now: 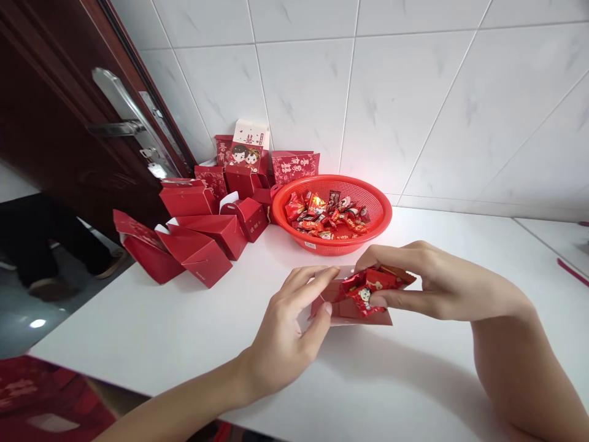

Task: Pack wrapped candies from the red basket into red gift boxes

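Observation:
My left hand [294, 325] grips the left side of an open paper candy box [343, 312], thumb and fingers on its edge. Over the box's mouth, my right hand [427, 279] pinches several red-wrapped candies [368, 288] between thumb and fingers. The candies are at the opening, partly inside the flaps; how deep they sit is hidden. Just behind the hands stands a red plastic basket [334, 245] with more wrapped candies [322, 215] in its bottom.
Several red gift boxes [207, 258] stand grouped at the table's back left, against the tiled wall [304, 92]. A brown door [59, 80] with a metal handle [117, 127] is at the left. A person's legs [46, 239] show beyond the white table [184, 344].

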`<state>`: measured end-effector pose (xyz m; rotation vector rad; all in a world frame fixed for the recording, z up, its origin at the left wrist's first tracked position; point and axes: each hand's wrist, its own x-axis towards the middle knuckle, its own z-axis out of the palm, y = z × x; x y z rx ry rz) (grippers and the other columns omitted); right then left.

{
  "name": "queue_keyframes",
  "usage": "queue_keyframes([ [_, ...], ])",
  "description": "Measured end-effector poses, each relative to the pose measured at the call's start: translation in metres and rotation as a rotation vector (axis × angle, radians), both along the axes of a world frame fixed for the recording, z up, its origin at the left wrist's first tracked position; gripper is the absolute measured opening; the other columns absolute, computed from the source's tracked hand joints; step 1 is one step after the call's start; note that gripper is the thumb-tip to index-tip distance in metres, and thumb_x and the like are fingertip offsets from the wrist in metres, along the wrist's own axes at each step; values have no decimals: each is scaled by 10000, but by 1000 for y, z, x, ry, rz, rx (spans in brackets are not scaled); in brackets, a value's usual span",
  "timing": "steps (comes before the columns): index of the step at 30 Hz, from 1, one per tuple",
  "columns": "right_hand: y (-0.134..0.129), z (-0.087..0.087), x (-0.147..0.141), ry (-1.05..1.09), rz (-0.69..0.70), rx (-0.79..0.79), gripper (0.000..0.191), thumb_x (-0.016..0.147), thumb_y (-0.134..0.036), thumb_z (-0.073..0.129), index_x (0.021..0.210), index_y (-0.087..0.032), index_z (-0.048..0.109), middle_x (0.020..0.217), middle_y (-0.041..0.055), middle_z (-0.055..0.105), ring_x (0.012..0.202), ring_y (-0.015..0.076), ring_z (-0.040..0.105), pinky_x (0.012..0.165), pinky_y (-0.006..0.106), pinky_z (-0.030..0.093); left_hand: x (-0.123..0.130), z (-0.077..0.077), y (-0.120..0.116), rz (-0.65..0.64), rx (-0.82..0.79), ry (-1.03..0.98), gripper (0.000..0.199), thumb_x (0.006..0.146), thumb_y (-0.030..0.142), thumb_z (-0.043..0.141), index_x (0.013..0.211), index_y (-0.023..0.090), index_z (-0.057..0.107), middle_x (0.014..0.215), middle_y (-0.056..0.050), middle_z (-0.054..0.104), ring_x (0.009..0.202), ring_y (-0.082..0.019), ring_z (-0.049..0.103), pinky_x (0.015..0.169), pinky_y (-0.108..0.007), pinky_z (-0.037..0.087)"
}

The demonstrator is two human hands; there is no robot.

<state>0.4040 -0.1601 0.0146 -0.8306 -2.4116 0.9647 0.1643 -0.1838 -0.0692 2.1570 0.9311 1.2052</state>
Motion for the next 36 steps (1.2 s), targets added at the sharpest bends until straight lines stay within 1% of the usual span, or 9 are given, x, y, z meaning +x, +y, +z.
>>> queue_keyframes([
  [5,-11,-8,-10,-97,-75,179,190,983,-295,548,1118,-236,668,804,33,728,632,165,643,597,269,489,2,-1,2,-26,25,-19,590,923,27,437,1434,288,575,1321,-83,645,1216,-229,626,1021,-369,569],
  [10,-13,-20,-29,-247,-163,358,122,983,-264,560,1019,-220,668,813,53,733,641,173,645,598,271,441,-2,1,6,-35,-5,-16,633,918,6,371,1446,293,566,1371,-67,621,1224,-213,629,1039,-347,558],
  [13,-7,-25,-34,-269,-160,366,100,965,-231,584,1011,-229,673,864,45,744,685,175,664,610,267,443,-4,3,9,-26,-17,-18,635,919,7,364,1442,302,571,1379,-62,617,1234,-212,626,1046,-344,554],
  [17,-2,-27,-30,-207,-150,331,172,940,-194,600,1074,-261,685,915,34,752,763,187,691,660,277,489,-4,2,9,-35,7,4,639,928,14,378,1480,301,525,1400,-68,600,1268,-217,602,1071,-355,537],
  [21,-9,-28,-23,-200,-126,339,203,935,-137,581,1058,-254,693,937,45,748,786,192,695,692,289,510,-2,-4,-1,-46,65,37,653,933,20,398,1525,286,461,1448,-90,563,1308,-234,571,1078,-367,532],
  [25,-18,-26,-20,-233,-106,349,188,960,-161,571,1074,-250,690,948,55,744,816,199,696,730,303,524,-3,-8,-7,-77,128,41,687,914,8,414,1543,284,433,1446,-88,569,1329,-237,554,1085,-366,525],
  [28,-15,-23,-21,-243,-101,345,207,1001,-208,522,1123,-247,685,990,60,739,866,200,695,771,310,528,-6,-8,10,-54,85,22,644,904,19,412,1497,251,506,1427,-82,595,1326,-228,561,1108,-358,500],
  [33,15,-26,-19,-245,-140,322,214,1008,-298,530,1123,-213,689,1009,85,720,832,200,667,731,315,513,-6,-1,68,123,-265,-59,532,876,96,395,1326,163,671,1400,-74,645,1337,-249,564,1130,-391,469],
  [36,28,-29,-15,-265,-189,342,179,984,-258,547,1044,-199,706,970,91,716,834,214,655,743,334,500,-1,1,83,123,-357,-61,535,866,146,407,1336,107,660,1423,-101,626,1385,-277,519,1143,-407,451],
])
